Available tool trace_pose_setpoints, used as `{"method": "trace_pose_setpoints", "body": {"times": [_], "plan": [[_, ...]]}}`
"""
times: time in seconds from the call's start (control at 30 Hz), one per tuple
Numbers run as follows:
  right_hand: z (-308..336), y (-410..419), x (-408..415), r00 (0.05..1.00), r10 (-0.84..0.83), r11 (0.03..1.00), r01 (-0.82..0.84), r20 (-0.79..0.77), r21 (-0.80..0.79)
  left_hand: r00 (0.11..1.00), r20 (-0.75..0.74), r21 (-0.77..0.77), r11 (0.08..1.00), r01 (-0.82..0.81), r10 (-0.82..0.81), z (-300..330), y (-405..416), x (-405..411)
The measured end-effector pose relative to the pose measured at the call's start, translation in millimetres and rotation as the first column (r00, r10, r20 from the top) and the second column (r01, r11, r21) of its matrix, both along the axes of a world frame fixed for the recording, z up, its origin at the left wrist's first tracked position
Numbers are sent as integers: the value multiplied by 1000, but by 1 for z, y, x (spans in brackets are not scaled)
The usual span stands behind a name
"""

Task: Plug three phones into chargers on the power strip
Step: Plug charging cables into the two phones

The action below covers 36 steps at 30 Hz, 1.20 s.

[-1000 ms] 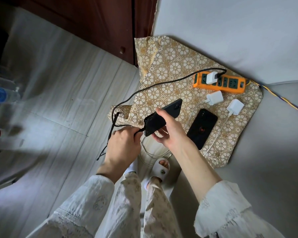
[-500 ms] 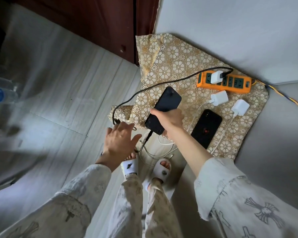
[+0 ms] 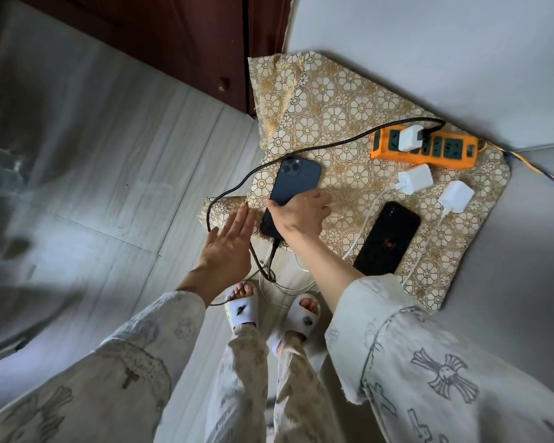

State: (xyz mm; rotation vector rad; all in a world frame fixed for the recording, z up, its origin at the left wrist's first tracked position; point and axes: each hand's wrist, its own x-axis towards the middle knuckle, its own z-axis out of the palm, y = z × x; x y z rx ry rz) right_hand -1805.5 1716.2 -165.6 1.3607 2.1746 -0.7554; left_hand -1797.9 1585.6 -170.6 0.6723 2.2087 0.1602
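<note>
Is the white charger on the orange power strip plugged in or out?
Plugged in: the white charger stands in a socket of the power strip.

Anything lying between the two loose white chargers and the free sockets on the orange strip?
Nothing visible. The two loose white chargers lie on bare patterned cloth just before the power strip; sockets right of the plugged charger look open.

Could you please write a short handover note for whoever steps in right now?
Right hand grips the blue phone, laying it on the patterned cloth. Left hand is open, holding nothing.
Done: black cable is plugged into that phone and runs to the white charger in the orange power strip.
Left: black phone lies on the cloth; two white chargers lie beside the strip, unplugged. A third phone is not in view.
</note>
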Motion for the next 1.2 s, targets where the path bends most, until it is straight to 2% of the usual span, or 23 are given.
{"method": "trace_pose_setpoints", "body": {"times": [0.1,0.2,0.27,0.37,0.5,0.57,0.63,0.7,0.8,0.9,0.97,1.03,1.07,1.13,1.2], "plan": [[8,14,10,999,39,994,-43,-35,-100,999,19,-47,998,-45,45,2,3,0],[28,41,31,969,10,985,-53,-248,-166,993,5,-1,993,-116,116,8,17,2],[41,66,46,921,-73,988,14,-382,-155,997,-50,64,996,-58,61,12,34,6],[48,112,68,888,-71,997,56,-454,-45,991,-120,104,993,63,-50,12,67,12],[34,174,89,930,176,962,-94,-322,255,980,-140,14,990,142,-139,0,107,12],[26,197,91,892,404,875,-311,-205,371,981,-150,-63,992,112,-121,-8,120,12],[20,213,90,763,646,695,-576,-23,431,976,-185,-148,985,92,-119,-14,128,16],[15,223,87,616,776,515,-742,133,429,967,-218,-204,975,89,-134,-19,131,21],[10,231,81,462,848,328,-843,261,427,965,-231,-250,966,69,-128,-22,135,24],[7,237,75,400,876,269,-869,271,415,964,-238,-271,961,49,-117,-23,141,26],[9,239,78,413,889,302,-854,200,423,967,-230,-276,960,46,-113,-22,141,27],[14,247,86,472,882,417,-779,1,468,966,-235,-271,961,45,-111,-21,140,29],[18,252,90,520,842,521,-719,-142,460,965,-238,-266,963,45,-111,-21,139,29],[28,265,90,644,642,767,-553,-417,327,965,-239,-255,966,44,-107,-20,139,29],[35,284,80,712,388,916,-366,-586,162,965,-240,-250,967,46,-108,-19,139,29]]}}
